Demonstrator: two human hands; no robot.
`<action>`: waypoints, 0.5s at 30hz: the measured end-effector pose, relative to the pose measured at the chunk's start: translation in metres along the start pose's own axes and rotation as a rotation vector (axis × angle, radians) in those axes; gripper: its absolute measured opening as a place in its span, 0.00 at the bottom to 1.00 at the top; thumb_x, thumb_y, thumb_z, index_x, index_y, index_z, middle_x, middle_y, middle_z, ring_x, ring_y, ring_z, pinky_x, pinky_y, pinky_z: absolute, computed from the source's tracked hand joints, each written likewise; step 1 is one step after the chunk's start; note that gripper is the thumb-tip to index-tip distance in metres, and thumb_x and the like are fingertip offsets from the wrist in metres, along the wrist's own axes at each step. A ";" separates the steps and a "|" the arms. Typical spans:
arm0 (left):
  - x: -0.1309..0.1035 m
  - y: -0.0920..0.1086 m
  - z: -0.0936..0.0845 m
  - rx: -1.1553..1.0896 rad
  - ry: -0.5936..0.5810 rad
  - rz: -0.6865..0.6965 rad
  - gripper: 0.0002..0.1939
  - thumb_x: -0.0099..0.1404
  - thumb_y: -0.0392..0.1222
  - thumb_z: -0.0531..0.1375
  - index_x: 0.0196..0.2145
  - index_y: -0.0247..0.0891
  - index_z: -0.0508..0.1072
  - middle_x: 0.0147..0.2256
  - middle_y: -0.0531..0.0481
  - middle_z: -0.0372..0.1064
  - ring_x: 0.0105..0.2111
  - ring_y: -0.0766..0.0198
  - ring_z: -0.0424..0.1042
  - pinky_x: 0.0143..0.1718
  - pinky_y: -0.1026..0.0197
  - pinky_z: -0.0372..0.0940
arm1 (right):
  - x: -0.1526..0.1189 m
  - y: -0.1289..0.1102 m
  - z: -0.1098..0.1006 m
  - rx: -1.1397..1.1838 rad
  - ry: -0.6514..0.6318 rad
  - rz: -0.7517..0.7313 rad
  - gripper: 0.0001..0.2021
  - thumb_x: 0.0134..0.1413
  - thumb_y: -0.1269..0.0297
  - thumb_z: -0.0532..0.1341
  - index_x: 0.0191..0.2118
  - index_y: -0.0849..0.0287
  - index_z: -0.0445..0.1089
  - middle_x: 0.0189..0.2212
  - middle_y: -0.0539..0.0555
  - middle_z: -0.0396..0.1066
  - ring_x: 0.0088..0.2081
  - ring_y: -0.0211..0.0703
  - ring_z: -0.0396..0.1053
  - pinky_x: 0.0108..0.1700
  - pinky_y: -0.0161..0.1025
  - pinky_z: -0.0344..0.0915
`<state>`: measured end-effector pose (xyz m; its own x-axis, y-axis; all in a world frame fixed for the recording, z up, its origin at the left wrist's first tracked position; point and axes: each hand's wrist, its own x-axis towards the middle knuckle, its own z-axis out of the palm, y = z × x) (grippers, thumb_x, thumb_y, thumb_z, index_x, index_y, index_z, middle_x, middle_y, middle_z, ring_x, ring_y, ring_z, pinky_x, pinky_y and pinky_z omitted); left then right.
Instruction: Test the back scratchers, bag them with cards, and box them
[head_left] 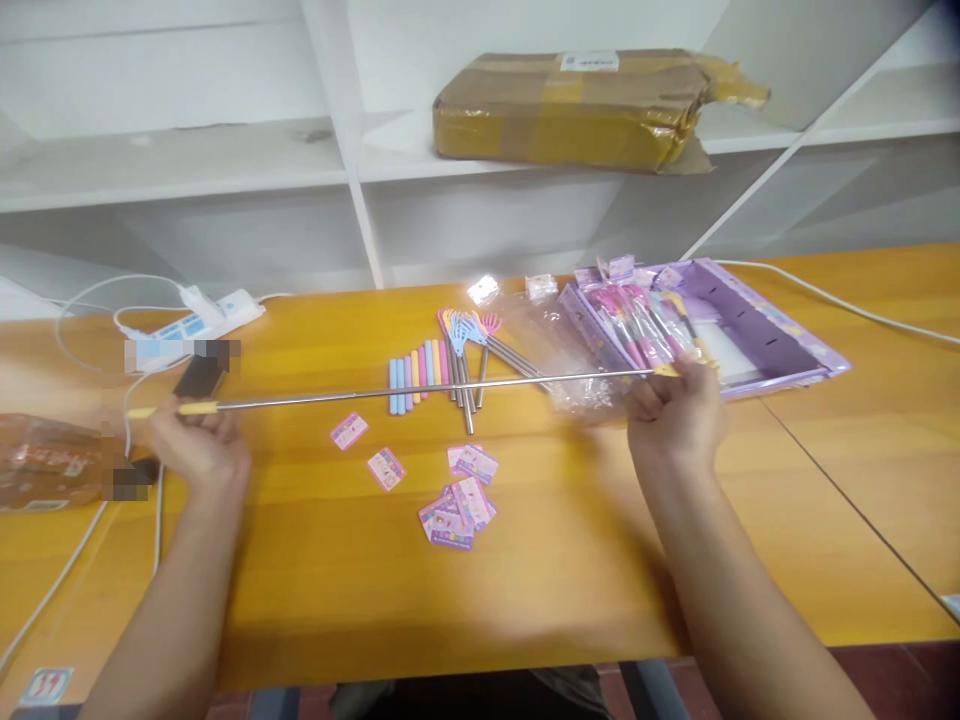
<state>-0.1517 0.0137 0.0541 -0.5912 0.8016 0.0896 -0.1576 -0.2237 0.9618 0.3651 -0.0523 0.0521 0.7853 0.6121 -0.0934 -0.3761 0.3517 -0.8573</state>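
Stretched between both hands is a long telescopic back scratcher [360, 397], its thin metal rod pulled out above the table. My left hand [196, 440] is closed around its yellow handle end. At the other end, my right hand [675, 410] grips the yellow head, mostly hidden by the fingers. Below the rod lie several pastel handle sleeves [418, 375] in a row. Beside them, several back scratcher heads with metal rods [465, 335] are piled in blue, pink and yellow. Several small printed cards [454, 510] are scattered nearer to me.
A purple display box [787, 345] holding wrapped back scratchers [637, 320] stands behind my right hand. Clear plastic bags [577, 385] lie beside it. At left are a power strip [202, 325], a dark phone [202, 372] and cables. A taped carton [562, 110] sits on the shelf.
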 end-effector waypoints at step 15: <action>-0.016 -0.012 0.014 -0.168 0.066 0.036 0.16 0.62 0.42 0.57 0.25 0.41 0.51 0.20 0.63 0.41 0.18 0.71 0.37 0.21 0.61 0.34 | 0.004 0.029 -0.013 0.001 -0.008 -0.121 0.25 0.61 0.67 0.66 0.24 0.53 0.46 0.19 0.39 0.38 0.19 0.30 0.36 0.19 0.32 0.43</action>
<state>-0.1293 0.0108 0.0444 -0.6484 0.7546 0.1007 -0.2623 -0.3457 0.9009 0.3638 -0.0485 0.0206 0.8208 0.5710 0.0150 -0.2795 0.4244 -0.8613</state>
